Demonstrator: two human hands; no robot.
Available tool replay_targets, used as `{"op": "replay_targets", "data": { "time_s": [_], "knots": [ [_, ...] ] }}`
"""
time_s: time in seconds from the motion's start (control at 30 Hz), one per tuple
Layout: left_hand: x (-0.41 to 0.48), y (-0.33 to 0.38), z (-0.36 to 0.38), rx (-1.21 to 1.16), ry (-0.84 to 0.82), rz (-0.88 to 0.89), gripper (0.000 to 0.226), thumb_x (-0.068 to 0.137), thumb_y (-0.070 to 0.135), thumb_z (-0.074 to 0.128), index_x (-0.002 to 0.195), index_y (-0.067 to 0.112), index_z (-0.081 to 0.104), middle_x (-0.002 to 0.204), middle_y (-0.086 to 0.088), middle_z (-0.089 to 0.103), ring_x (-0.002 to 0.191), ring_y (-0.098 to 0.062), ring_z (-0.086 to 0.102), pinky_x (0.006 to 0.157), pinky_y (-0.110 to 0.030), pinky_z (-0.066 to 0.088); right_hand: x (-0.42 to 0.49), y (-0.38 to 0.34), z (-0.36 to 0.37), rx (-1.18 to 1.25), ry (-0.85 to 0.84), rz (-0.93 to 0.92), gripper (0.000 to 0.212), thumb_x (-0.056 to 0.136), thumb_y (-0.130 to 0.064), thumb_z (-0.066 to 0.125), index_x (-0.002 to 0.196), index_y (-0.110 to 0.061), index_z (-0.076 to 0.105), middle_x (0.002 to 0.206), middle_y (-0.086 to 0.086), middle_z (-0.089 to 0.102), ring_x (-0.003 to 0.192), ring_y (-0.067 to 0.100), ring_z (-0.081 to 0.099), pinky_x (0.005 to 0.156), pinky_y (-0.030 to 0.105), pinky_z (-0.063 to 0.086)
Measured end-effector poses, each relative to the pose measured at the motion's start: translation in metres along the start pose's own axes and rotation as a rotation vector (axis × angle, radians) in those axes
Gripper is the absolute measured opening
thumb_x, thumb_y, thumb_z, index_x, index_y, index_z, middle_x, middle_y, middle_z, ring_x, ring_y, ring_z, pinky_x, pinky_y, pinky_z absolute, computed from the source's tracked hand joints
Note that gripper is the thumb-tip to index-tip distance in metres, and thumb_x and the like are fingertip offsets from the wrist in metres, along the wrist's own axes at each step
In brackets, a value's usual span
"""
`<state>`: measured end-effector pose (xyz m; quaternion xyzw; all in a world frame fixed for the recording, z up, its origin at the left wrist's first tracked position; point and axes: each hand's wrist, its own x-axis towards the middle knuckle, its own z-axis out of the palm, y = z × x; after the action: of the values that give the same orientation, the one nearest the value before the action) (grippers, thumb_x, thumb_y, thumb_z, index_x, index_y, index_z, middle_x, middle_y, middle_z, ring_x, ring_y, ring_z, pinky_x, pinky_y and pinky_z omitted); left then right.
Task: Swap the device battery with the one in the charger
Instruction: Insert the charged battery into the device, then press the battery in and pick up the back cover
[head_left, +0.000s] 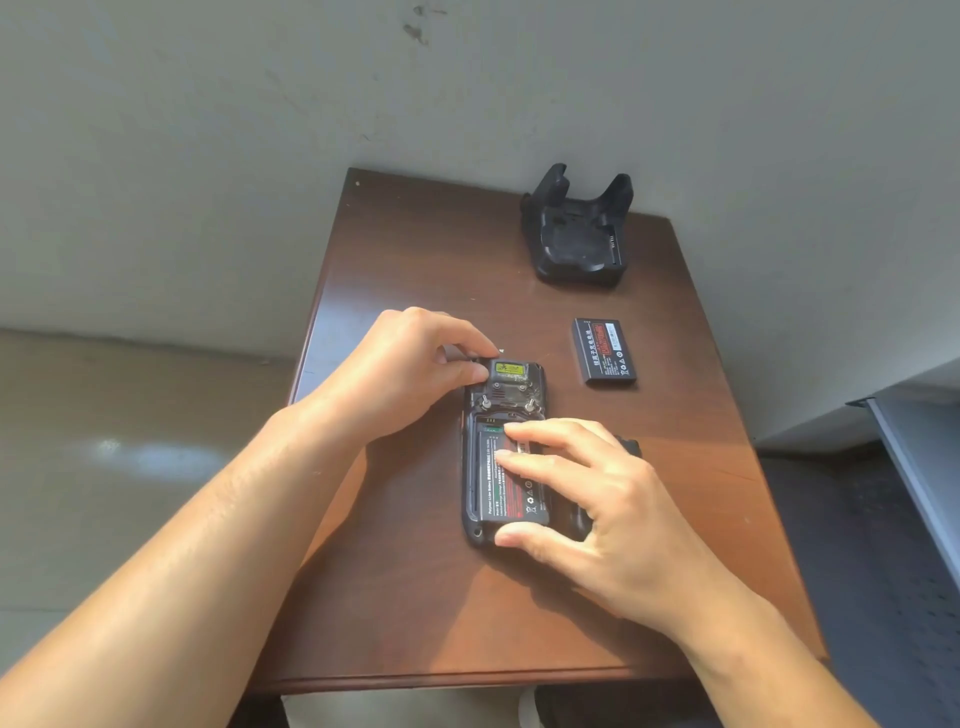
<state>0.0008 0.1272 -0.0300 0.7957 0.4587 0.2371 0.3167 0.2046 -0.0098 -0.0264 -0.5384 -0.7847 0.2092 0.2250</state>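
The right hand (597, 499) lies spread on the battery (511, 483) sitting in the open back of the device (506, 447), fingers pressing flat, gripping nothing. The left hand (415, 364) pinches the device's far end, steadying it on the table (415, 597). Likely light, rigid, slick; best lifted by its edges. Farther off lie 1 loose battery (604, 351) and the empty charger (579, 234).

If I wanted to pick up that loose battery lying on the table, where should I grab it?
Probably pinch the loose battery across its two long edges, coming straight down from above. It lies flat, label up, on the table, clear of the charger and the device, so both edges are open.
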Motion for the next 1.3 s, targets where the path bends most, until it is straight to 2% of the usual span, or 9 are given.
{"op": "replay_targets", "data": {
  "time_s": [0.13,0.23,0.3,0.47,0.7,0.87,1.07,1.2,1.3],
  "knots": [
    [0.0,0.001,-0.001,0.004,-0.01,0.0,0.016,0.084,0.025,0.075,0.1,0.029,0.078,0.061,0.05,0.054,0.06,0.012,0.055,0.057,-0.001,0.035,-0.004,0.008,-0.006,0.069,-0.055,-0.001,0.063,0.085,-0.036,0.078,0.142,-0.019,0.059,0.149,-0.014,0.053,0.143,0.005,0.044,0.118,0.024,0.034],
    [0.0,0.001,-0.001,0.004,-0.011,-0.003,0.016,0.084,0.025,0.075,0.1,0.029,0.077,0.06,0.05,0.053,0.06,0.013,0.053,0.057,-0.001,0.035,-0.006,0.012,-0.008,0.079,-0.077,-0.005,0.06,0.085,-0.029,0.077,0.142,-0.02,0.06,0.152,-0.013,0.051,0.145,0.003,0.041,0.121,0.023,0.03],
    [0.0,0.001,-0.001,-0.001,-0.012,-0.009,0.016,0.084,0.025,0.075,0.1,0.029,0.078,0.06,0.049,0.054,0.059,0.012,0.054,0.057,-0.001,0.035,-0.005,0.012,-0.006,0.081,-0.06,-0.011,0.054,0.086,-0.027,0.076,0.138,-0.019,0.064,0.15,-0.012,0.054,0.145,0.005,0.043,0.12,0.025,0.032],
    [0.001,0.0,-0.001,0.009,-0.025,-0.009,0.016,0.085,0.026,0.075,0.1,0.03,0.077,0.06,0.049,0.053,0.06,0.014,0.053,0.058,-0.001,0.035,-0.003,0.01,-0.001,0.078,0.005,-0.004,0.046,0.089,-0.033,0.073,0.132,-0.019,0.069,0.146,-0.011,0.058,0.142,0.008,0.046,0.115,0.033,0.042],
    [0.002,0.0,-0.002,0.002,-0.046,-0.019,0.015,0.086,0.027,0.074,0.1,0.031,0.076,0.06,0.049,0.054,0.06,0.015,0.053,0.057,0.0,0.035,-0.004,0.005,0.002,0.044,0.025,0.048,0.041,0.089,-0.028,0.071,0.13,-0.026,0.07,0.148,-0.015,0.055,0.144,0.009,0.041,0.116,0.031,0.039],
    [0.001,0.0,-0.002,-0.002,-0.035,-0.022,0.015,0.085,0.026,0.075,0.099,0.03,0.077,0.057,0.047,0.054,0.06,0.014,0.052,0.056,0.0,0.034,-0.001,0.003,0.0,0.03,0.028,0.053,0.039,0.088,-0.033,0.069,0.127,-0.027,0.072,0.144,-0.016,0.057,0.139,0.009,0.044,0.113,0.03,0.041],
    [0.001,0.001,-0.003,0.007,-0.048,-0.019,0.015,0.086,0.025,0.074,0.1,0.029,0.077,0.06,0.049,0.053,0.06,0.015,0.052,0.057,0.0,0.035,0.002,0.001,-0.002,0.002,0.017,0.062,0.04,0.089,-0.039,0.067,0.127,-0.028,0.071,0.143,-0.015,0.057,0.137,0.01,0.045,0.114,0.025,0.038],
    [0.001,0.002,-0.003,0.009,-0.047,-0.022,0.015,0.085,0.025,0.074,0.1,0.029,0.077,0.058,0.047,0.054,0.058,0.015,0.052,0.056,0.0,0.035,0.004,-0.002,-0.005,0.0,0.008,0.121,0.045,0.084,-0.041,0.072,0.129,-0.036,0.067,0.137,-0.017,0.049,0.134,0.008,0.045,0.113,0.015,0.032],
    [0.001,0.003,-0.003,0.009,-0.045,-0.023,0.015,0.085,0.025,0.074,0.099,0.028,0.077,0.057,0.046,0.054,0.058,0.014,0.052,0.056,-0.001,0.035,0.006,-0.005,-0.009,-0.005,-0.013,0.218,0.057,0.079,-0.045,0.078,0.132,-0.045,0.058,0.124,-0.02,0.041,0.122,0.004,0.044,0.106,0.022,0.04]
  ]
}}
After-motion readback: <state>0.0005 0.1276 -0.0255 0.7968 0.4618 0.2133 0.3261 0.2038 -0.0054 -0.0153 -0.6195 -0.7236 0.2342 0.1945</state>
